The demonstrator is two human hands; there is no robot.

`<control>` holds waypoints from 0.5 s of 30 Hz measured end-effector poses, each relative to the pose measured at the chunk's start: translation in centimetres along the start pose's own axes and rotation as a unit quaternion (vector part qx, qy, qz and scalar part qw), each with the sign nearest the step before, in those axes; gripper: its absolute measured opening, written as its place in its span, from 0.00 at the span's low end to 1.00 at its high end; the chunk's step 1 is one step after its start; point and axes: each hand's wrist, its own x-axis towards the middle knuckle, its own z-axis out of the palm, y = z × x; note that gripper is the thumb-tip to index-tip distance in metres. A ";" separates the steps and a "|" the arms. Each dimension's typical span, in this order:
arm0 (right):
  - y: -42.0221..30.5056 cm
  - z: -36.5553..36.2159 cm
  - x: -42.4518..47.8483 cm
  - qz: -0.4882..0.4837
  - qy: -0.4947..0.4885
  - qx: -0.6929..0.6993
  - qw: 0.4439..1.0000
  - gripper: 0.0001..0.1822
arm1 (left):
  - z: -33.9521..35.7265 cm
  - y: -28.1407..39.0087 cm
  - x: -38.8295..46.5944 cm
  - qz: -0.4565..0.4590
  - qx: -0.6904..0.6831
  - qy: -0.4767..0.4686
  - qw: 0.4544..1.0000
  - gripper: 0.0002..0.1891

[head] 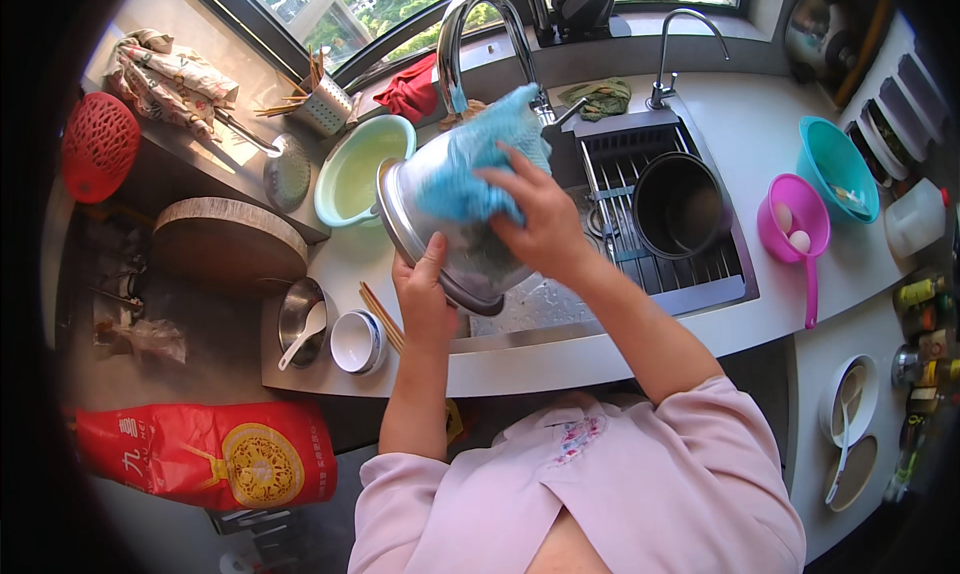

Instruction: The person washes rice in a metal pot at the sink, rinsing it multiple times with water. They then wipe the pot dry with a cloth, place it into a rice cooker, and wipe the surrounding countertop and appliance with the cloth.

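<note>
My left hand [424, 293] grips the rim of a shiny metal pot [409, 221], with the thumb on its outer side. The pot is tilted over the sink [517, 308], and its inside faces away from view. My right hand [544, 225] holds a light-blue cloth [480, 173] against the pot's outer wall. Part of the pot is hidden by the cloth and the hand. Behind the pot stands a pale green basin [330, 188] with liquid in it. Wooden chopsticks [379, 311] lie near my left wrist.
A dark pot [677, 206] sits on the rack [626, 263] over the sink's right side. Chrome faucet [446, 49] rises behind. On the right are a pink ladle [810, 274] holding eggs and a teal basin [810, 146]. White bowls [356, 341] stand at the counter's front left.
</note>
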 end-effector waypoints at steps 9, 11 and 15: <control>9.0 2.2 -1.2 0.329 -0.008 0.405 0.853 0.23 | -2.0 2.2 0.2 -0.039 -0.041 0.014 0.998 0.15; 4.7 2.0 -4.0 0.310 -0.042 0.347 0.884 0.22 | -4.7 1.9 0.9 -0.039 -0.062 0.031 0.997 0.15; 0.3 2.0 -3.1 0.166 -0.032 0.262 0.950 0.23 | -5.1 1.0 1.7 -0.036 -0.023 0.027 0.999 0.13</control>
